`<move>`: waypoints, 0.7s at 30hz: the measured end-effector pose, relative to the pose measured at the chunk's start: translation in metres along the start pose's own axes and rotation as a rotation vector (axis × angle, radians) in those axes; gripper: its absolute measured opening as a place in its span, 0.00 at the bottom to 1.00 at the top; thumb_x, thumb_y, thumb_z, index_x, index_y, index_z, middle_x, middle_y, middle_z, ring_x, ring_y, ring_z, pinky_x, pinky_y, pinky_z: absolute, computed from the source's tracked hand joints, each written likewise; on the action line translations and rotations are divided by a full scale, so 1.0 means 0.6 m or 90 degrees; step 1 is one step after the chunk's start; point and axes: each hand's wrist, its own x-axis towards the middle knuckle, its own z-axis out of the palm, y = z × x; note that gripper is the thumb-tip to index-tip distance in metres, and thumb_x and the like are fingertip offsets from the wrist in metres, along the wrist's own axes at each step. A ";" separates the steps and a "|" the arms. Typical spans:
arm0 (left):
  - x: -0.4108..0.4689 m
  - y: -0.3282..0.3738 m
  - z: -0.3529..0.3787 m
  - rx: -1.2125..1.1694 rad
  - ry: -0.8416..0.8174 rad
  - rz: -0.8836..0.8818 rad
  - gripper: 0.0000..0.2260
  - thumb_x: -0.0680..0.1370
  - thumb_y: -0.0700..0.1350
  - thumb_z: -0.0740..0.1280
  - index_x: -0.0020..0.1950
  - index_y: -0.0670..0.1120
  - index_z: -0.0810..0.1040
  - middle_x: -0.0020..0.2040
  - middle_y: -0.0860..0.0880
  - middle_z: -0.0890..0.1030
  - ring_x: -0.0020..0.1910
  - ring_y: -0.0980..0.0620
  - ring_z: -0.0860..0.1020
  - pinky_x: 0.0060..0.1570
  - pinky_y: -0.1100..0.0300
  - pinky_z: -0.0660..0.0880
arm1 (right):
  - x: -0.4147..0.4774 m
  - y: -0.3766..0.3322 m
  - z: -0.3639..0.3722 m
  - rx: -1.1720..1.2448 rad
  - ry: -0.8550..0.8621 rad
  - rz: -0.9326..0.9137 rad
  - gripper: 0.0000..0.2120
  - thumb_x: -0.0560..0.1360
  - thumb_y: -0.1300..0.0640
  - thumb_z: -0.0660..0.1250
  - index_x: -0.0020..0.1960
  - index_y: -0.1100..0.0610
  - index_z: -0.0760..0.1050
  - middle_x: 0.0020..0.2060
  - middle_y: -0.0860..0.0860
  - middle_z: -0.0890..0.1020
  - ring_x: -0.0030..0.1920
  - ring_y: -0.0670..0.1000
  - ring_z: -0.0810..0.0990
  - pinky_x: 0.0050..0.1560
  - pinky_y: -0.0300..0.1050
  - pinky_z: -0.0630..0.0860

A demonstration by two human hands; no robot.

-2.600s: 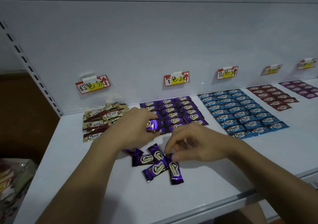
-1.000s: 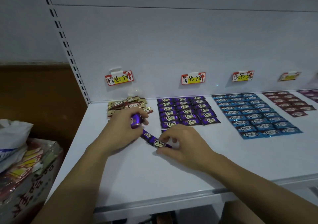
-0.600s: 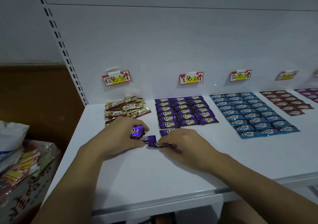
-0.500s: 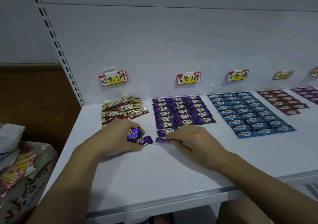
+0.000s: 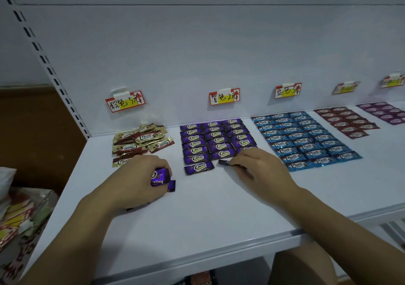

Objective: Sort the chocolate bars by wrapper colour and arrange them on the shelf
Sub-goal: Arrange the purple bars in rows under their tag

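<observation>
My left hand (image 5: 140, 179) grips a small bunch of purple chocolate bars (image 5: 161, 177) on the white shelf (image 5: 208, 214). My right hand (image 5: 258, 168) pinches one purple bar (image 5: 224, 162) at the front of the purple grid (image 5: 215, 141), just right of the grid's front-left bar (image 5: 198, 167). A loose pile of gold-and-brown bars (image 5: 142, 142) lies to the left of the grid. Blue bars (image 5: 304, 141) lie in rows to its right, then dark red bars (image 5: 346, 120) and pinkish-purple bars (image 5: 385, 111).
Handwritten price tags (image 5: 224, 96) hang on the back panel above each colour group. A slotted upright (image 5: 43, 59) bounds the shelf on the left. A box with bagged goods (image 5: 19, 219) stands below left. The shelf's front edge (image 5: 219, 256) runs close to my forearms.
My right hand carried one purple bar up from the loose bunch to the grid's front row. My left hand gathered the remaining purple bars and stayed left. The view moved closer.
</observation>
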 end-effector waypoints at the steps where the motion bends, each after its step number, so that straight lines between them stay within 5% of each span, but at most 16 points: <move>1: 0.000 -0.001 -0.001 0.000 -0.004 0.005 0.12 0.72 0.57 0.76 0.52 0.60 0.79 0.50 0.61 0.79 0.51 0.58 0.77 0.49 0.62 0.78 | 0.000 0.001 0.001 0.004 -0.007 0.002 0.06 0.76 0.55 0.73 0.52 0.51 0.84 0.46 0.45 0.83 0.47 0.51 0.81 0.40 0.47 0.79; 4: 0.001 -0.004 -0.004 0.012 -0.045 -0.002 0.17 0.69 0.65 0.75 0.54 0.61 0.79 0.49 0.62 0.79 0.50 0.60 0.77 0.48 0.63 0.78 | -0.002 0.007 0.006 0.017 -0.032 0.003 0.06 0.76 0.56 0.73 0.52 0.50 0.85 0.47 0.46 0.83 0.48 0.51 0.82 0.42 0.49 0.80; 12: 0.000 0.003 0.005 0.039 -0.031 0.036 0.11 0.75 0.61 0.71 0.53 0.60 0.75 0.50 0.61 0.77 0.50 0.60 0.75 0.50 0.64 0.77 | 0.004 0.005 0.007 0.021 -0.039 -0.021 0.08 0.74 0.60 0.74 0.51 0.51 0.85 0.47 0.48 0.84 0.47 0.53 0.83 0.41 0.49 0.81; 17: 0.001 0.017 0.006 -0.011 0.031 0.008 0.10 0.76 0.58 0.71 0.50 0.60 0.71 0.44 0.58 0.80 0.41 0.62 0.79 0.40 0.60 0.78 | 0.007 -0.001 0.007 0.003 -0.040 -0.032 0.08 0.73 0.60 0.74 0.52 0.52 0.85 0.48 0.48 0.84 0.47 0.54 0.82 0.40 0.50 0.81; 21: 0.008 0.040 0.019 0.007 0.045 0.000 0.18 0.73 0.62 0.73 0.57 0.64 0.68 0.47 0.62 0.78 0.43 0.58 0.78 0.45 0.56 0.79 | 0.006 -0.002 0.008 0.005 -0.032 -0.030 0.09 0.73 0.62 0.75 0.52 0.53 0.85 0.47 0.48 0.84 0.46 0.54 0.82 0.39 0.49 0.80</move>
